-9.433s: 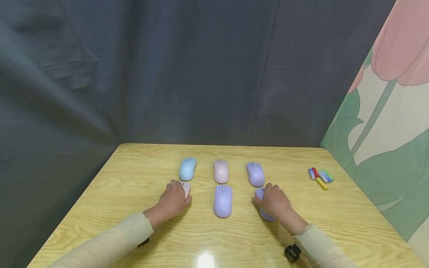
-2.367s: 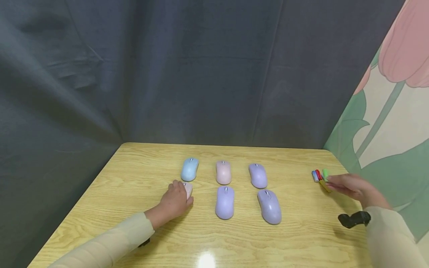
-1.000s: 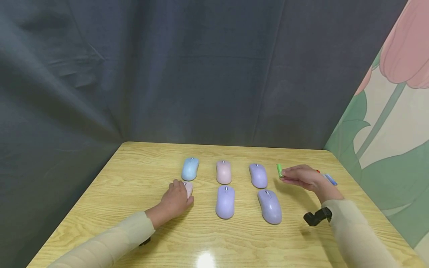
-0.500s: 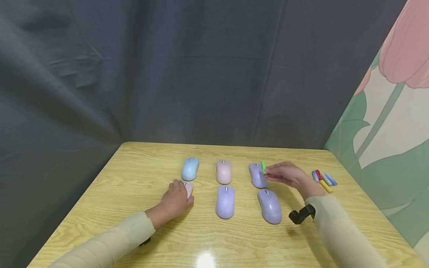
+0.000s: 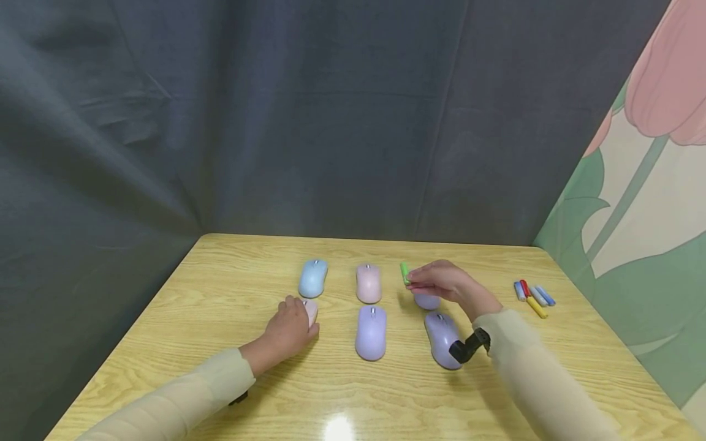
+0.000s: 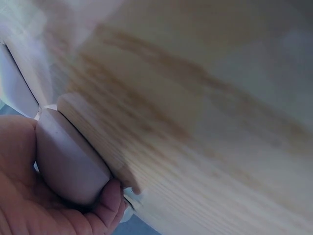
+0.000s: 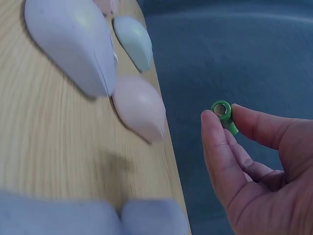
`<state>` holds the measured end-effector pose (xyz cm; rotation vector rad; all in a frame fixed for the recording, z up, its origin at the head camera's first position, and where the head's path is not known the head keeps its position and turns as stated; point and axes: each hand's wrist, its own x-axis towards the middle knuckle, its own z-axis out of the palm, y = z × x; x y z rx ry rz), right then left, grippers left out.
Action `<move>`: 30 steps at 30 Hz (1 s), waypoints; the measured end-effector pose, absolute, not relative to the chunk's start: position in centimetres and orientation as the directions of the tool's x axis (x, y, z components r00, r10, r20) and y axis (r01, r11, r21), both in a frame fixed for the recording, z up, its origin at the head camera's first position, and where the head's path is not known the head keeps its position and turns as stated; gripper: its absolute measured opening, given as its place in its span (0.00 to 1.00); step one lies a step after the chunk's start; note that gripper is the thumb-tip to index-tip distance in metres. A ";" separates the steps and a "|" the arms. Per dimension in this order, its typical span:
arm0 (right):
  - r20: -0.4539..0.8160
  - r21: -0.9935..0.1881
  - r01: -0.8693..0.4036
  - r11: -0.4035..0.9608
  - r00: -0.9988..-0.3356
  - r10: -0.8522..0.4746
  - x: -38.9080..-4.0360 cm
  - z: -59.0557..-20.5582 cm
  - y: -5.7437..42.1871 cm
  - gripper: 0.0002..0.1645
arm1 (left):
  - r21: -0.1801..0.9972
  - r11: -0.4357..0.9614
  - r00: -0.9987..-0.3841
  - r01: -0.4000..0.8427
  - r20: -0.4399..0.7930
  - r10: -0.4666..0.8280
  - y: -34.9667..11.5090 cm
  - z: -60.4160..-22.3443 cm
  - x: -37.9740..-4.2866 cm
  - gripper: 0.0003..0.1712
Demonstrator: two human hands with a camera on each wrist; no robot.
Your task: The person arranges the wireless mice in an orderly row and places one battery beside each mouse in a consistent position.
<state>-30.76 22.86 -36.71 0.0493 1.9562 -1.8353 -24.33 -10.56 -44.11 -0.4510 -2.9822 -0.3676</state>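
My left hand (image 5: 285, 329) holds a pale pink computer mouse (image 5: 311, 310) on the table, fingers over its far side and thumb at its near right. In the left wrist view the fingers curl around that mouse's sides. Between thumb and fingertips, my right hand (image 5: 449, 285) pinches a small green battery (image 7: 222, 110), its round metal end showing in the right wrist view. The battery is raised above the table, between a pink mouse (image 5: 368, 283) and a lavender mouse (image 5: 427, 302) that the right hand partly covers in the head view.
A light blue mouse (image 5: 313, 278) stands at the back left. In the front row are another lavender mouse (image 5: 371, 332) and a purple-grey mouse (image 5: 441, 337) partly behind the wrist camera. Several batteries, including a yellow battery (image 5: 537, 307), lie at right. A dark curtain (image 5: 353, 122) hangs behind.
My right hand took the green battery from the group at right and carried it left, past the back lavender mouse. Earlier it rested on the front right mouse. The left hand stayed on its mouse.
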 end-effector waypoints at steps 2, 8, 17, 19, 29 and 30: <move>-0.348 -0.937 0.332 0.107 -0.902 -0.253 -30.9 -36.9 22.0 0.17 | 0.226 0.926 -0.950 0.304 0.142 0.278 -10.5 -44.1 -24.3 0.30; -0.350 -0.937 0.340 0.084 -0.916 -0.197 -31.2 -37.7 19.6 0.16 | 0.233 0.923 -0.950 0.305 0.147 0.277 -10.4 -44.2 -24.3 0.30; -0.367 -0.930 0.359 0.076 -0.915 -0.169 -32.1 -37.9 16.0 0.18 | 0.201 0.931 -0.949 0.306 0.148 0.279 -10.5 -44.2 -24.3 0.30; -0.369 -0.930 0.363 0.062 -0.914 -0.168 -32.2 -37.8 15.2 0.17 | 0.194 0.932 -0.948 0.306 0.149 0.281 -10.5 -44.2 -24.3 0.30; -0.384 -0.923 0.381 0.052 -0.916 -0.118 -32.3 -37.8 11.5 0.05 | 0.210 0.925 -0.945 0.318 0.155 0.289 -10.6 -44.0 -23.9 0.30; -0.383 -0.924 0.378 0.057 -0.917 -0.111 -32.4 -37.9 11.2 0.05 | 0.208 0.925 -0.945 0.317 0.155 0.289 -10.6 -44.0 -23.9 0.30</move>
